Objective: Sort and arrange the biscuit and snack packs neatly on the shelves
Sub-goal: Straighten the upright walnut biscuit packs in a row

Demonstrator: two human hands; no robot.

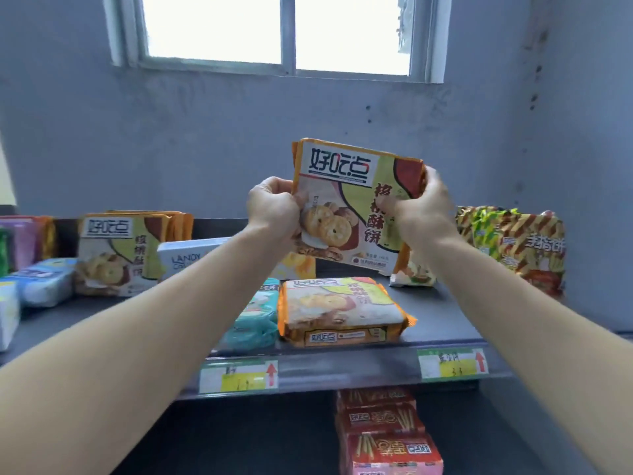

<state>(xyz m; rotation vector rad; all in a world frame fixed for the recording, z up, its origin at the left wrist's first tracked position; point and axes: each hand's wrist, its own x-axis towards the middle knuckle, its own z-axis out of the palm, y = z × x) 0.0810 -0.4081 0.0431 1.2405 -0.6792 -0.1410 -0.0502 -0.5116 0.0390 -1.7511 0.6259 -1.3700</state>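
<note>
Both hands raise an orange-edged foil biscuit pack [356, 204] upright above the dark shelf [445, 323], label facing the viewer, probably to read and match it. The left hand [274, 207] grips its left edge; the right hand [419, 204] grips the right. Matching packs stand at the left [116, 252]; one lies flat in front [337, 311], beside a teal pack [257, 317], both crowding the front edge.
</note>
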